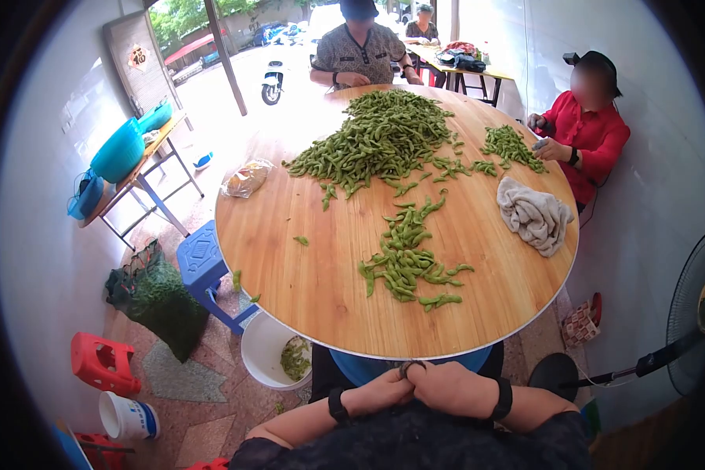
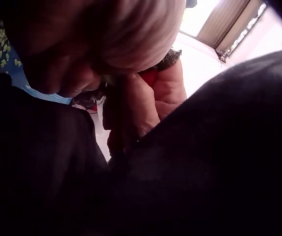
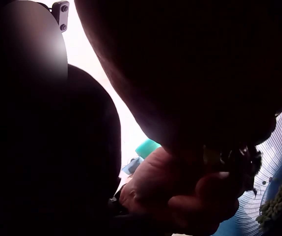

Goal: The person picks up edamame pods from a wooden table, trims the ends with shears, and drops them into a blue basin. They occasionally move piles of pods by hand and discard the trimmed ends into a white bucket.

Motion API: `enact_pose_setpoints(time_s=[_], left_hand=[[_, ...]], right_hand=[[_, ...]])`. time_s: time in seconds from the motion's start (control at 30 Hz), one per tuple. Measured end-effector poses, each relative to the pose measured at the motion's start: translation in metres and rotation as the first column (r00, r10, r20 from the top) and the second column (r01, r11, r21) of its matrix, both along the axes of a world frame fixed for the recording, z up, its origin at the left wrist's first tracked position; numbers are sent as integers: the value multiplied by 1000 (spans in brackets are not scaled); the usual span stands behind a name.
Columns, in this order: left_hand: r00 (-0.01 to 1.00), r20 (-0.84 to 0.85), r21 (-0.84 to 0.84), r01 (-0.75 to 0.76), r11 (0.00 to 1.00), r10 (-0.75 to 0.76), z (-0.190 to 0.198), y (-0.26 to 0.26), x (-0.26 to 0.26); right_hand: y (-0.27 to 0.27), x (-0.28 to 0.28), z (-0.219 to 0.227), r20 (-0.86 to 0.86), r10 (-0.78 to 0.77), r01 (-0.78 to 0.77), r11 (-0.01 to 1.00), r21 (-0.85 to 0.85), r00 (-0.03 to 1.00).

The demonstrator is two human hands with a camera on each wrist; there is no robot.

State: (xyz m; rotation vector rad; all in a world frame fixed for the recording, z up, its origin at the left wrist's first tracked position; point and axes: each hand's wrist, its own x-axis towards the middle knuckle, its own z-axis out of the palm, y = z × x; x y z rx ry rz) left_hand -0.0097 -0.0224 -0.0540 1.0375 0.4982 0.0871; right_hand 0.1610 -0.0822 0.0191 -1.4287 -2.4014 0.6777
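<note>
My left hand [image 1: 376, 392] and right hand [image 1: 450, 389] meet at the near edge of the round wooden table [image 1: 313, 282], fingers curled toward each other. Between them, in the right wrist view, a yellow-green bit of a soybean pod [image 3: 212, 155] shows; most of it is hidden by the fingers. A dark ragged covering [image 3: 251, 167] is at the fingertips. Below the hands sits a blue basket [image 1: 351, 370], with shelled green beans [image 3: 273, 209] in it. Loose pods [image 1: 407, 251] lie on the table in front of me, and a large heap of pods [image 1: 392, 133] lies beyond.
A cloth [image 1: 533, 215] and a clear bag [image 1: 247, 178] lie on the table. A white bucket [image 1: 262, 352] with green scraps and a blue stool [image 1: 204, 254] stand left. Two people sit around the table, one in red [image 1: 595, 141]. A fan [image 1: 685, 313] stands right.
</note>
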Motion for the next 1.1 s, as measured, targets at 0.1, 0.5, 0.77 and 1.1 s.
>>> enact_pose_setpoints(time_s=[0.1, 0.5, 0.77, 1.1], left_hand=[[999, -45, 19, 23, 1000, -23, -3, -1, -2], [987, 149, 778, -76, 623, -65, -70, 18, 9], [752, -557, 633, 659, 407, -351, -98, 30, 4], [959, -176, 802, 270, 533, -222, -37, 17, -9]], right_hand=[[-1, 0, 10, 59, 40, -36, 997, -66, 997], [54, -46, 36, -286, -111, 134, 989, 64, 952], [63, 65, -3, -61, -411, 413, 875, 252, 910], [51, 92, -18, 14, -472, 442, 834, 330, 881]])
